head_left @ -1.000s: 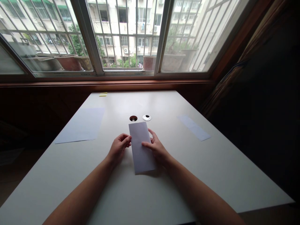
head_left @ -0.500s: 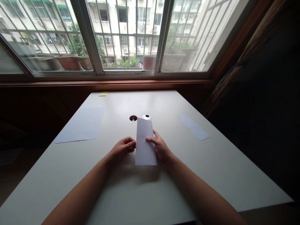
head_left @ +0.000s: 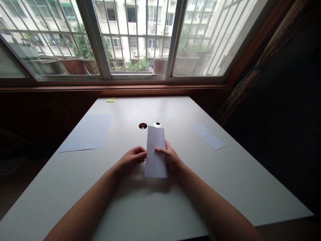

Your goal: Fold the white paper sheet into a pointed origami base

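Observation:
A folded sheet of white paper, tall and narrow, is held up at a tilt over the middle of the table. My right hand grips its right side, thumb across the front and the other fingers behind. At the left edge of the paper is my left hand, its fingers curled and the thumb and forefinger pinched together at that edge. The paper's back face and the fingertips behind it are hidden.
A larger white sheet lies on the white table at left, a narrow paper strip at right. Beyond my hands are a round hole and a silvery ring. A yellow slip lies near the far edge.
The top of the folded paper has shifted slightly to the right. My left hand has moved a little to the right along with it; both hands keep nearly the same pose.

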Demonstrator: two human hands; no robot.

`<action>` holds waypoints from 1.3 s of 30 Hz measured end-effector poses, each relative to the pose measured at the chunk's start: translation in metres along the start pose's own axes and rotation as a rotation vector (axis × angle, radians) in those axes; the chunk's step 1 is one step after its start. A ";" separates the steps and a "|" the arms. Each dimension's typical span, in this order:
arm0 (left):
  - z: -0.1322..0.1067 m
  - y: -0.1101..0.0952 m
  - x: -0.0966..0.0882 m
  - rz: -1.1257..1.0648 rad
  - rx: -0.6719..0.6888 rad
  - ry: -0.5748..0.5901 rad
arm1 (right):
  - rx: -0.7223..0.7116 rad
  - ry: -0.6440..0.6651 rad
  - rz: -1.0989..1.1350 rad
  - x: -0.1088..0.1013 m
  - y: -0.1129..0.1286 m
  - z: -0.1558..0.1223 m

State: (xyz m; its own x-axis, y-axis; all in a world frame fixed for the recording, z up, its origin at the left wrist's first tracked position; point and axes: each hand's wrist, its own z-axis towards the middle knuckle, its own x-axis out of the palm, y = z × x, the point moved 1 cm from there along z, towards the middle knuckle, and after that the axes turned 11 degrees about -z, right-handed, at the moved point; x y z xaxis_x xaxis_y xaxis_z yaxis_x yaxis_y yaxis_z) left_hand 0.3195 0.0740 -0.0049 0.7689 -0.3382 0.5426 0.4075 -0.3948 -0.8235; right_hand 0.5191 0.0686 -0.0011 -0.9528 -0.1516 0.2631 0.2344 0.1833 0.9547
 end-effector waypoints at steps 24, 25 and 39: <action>0.004 0.001 -0.001 0.084 0.115 -0.079 | -0.047 -0.041 -0.072 0.004 0.002 -0.003; 0.004 0.001 -0.001 0.096 0.134 -0.093 | -0.048 -0.036 -0.079 0.005 0.002 -0.004; 0.005 0.005 -0.004 0.226 0.199 -0.147 | -0.065 -0.005 -0.096 0.008 0.004 -0.005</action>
State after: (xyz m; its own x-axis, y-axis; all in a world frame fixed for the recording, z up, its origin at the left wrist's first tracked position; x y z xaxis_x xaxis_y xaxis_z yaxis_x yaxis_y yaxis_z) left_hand 0.3204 0.0776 -0.0120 0.9077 -0.2654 0.3249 0.2958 -0.1442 -0.9443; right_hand 0.5139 0.0630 0.0055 -0.9724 -0.1606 0.1695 0.1541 0.1043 0.9825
